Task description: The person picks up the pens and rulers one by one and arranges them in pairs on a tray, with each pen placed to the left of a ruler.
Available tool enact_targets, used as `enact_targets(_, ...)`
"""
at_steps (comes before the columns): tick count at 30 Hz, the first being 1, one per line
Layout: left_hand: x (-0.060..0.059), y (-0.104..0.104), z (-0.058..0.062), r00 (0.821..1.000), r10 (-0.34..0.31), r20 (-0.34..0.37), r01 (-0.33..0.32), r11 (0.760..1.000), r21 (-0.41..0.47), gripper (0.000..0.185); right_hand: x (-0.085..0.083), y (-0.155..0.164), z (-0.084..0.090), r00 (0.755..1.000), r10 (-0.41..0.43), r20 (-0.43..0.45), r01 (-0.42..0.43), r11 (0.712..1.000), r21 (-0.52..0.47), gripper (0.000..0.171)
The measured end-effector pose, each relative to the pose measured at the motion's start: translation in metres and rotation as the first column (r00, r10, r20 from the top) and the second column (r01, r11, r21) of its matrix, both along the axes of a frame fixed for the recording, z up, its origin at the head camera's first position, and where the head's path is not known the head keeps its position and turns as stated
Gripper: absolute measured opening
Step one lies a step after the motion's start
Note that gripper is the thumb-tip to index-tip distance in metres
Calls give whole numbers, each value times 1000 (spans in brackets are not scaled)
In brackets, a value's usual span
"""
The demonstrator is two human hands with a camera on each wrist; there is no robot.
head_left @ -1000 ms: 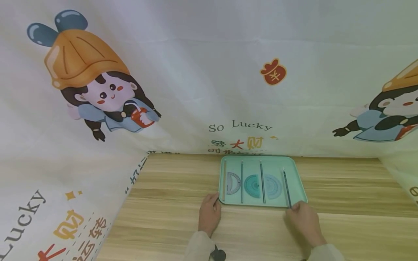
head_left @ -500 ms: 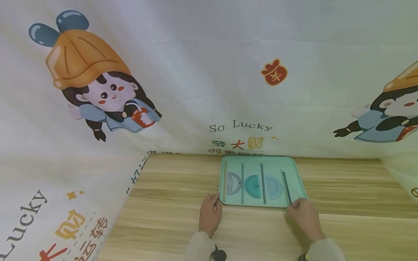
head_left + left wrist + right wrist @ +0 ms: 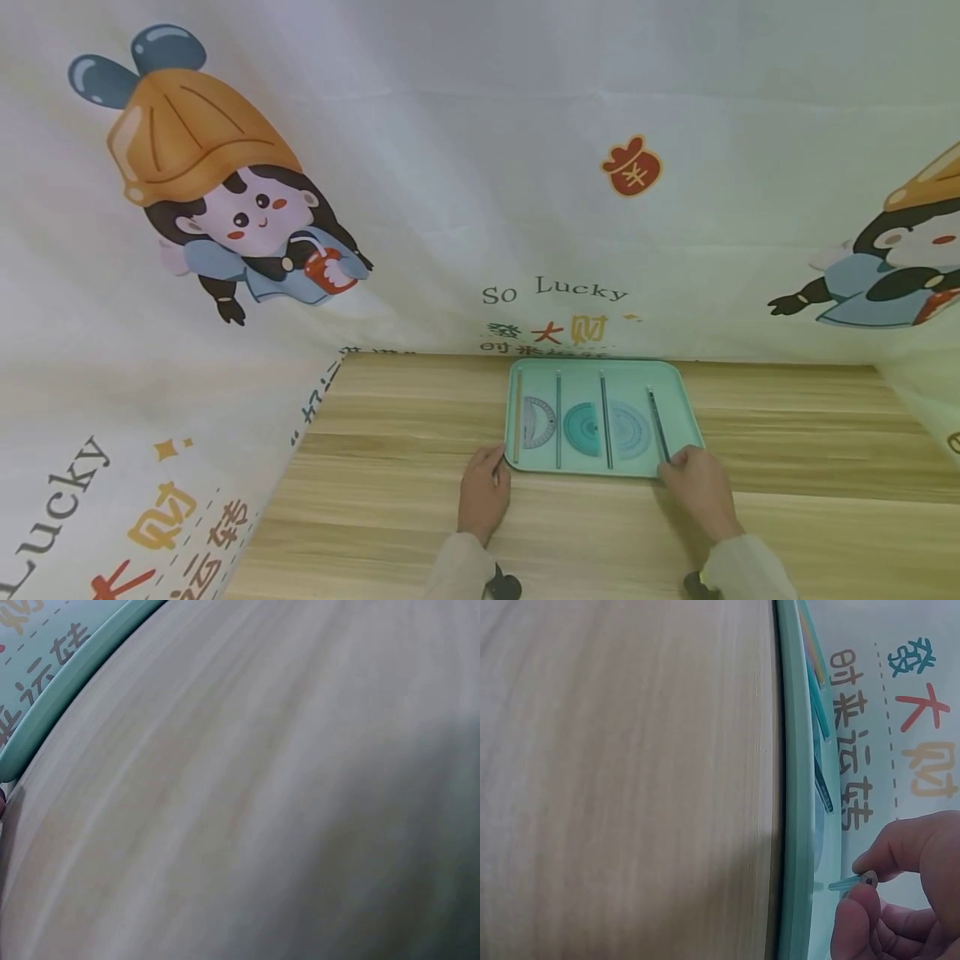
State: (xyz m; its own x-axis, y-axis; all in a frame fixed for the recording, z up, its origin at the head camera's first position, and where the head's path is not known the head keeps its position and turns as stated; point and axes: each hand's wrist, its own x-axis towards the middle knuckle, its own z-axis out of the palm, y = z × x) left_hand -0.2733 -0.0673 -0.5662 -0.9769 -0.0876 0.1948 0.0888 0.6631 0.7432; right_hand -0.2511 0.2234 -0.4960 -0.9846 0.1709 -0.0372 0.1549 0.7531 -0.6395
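Note:
A teal tray (image 3: pixel 690 417) lies on the wooden table and holds several pencils laid lengthwise and three protractors (image 3: pixel 582 428). My right hand (image 3: pixel 670 461) reaches over the tray's near right corner and pinches the near end of the rightmost dark pencil (image 3: pixel 657 421). In the right wrist view the thumb and forefinger of my right hand (image 3: pixel 862 889) close on the pencil's end (image 3: pixel 846 883) just inside the tray rim (image 3: pixel 791 787). My left hand (image 3: pixel 495 461) rests on the table with its fingers at the tray's near left corner. The left wrist view shows only the tray rim (image 3: pixel 67 682) and bare wood.
A printed cartoon cloth (image 3: pixel 450 167) hangs behind the table and drapes along the left side (image 3: pixel 150 467) and the far right. The wooden table top (image 3: pixel 390 500) extends left and right of the tray and in front of it.
My right hand has slid a little forward over the tray's near rim, still holding the pencil's end. The left hand has stayed at the corner.

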Motion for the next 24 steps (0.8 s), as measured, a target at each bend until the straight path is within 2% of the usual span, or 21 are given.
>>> enact_targets(24, 0, 0, 2, 1000, 2, 5, -2, 1000, 3, 33, -13, 2, -2, 1000, 20, 3, -20, 999, 37, 29)
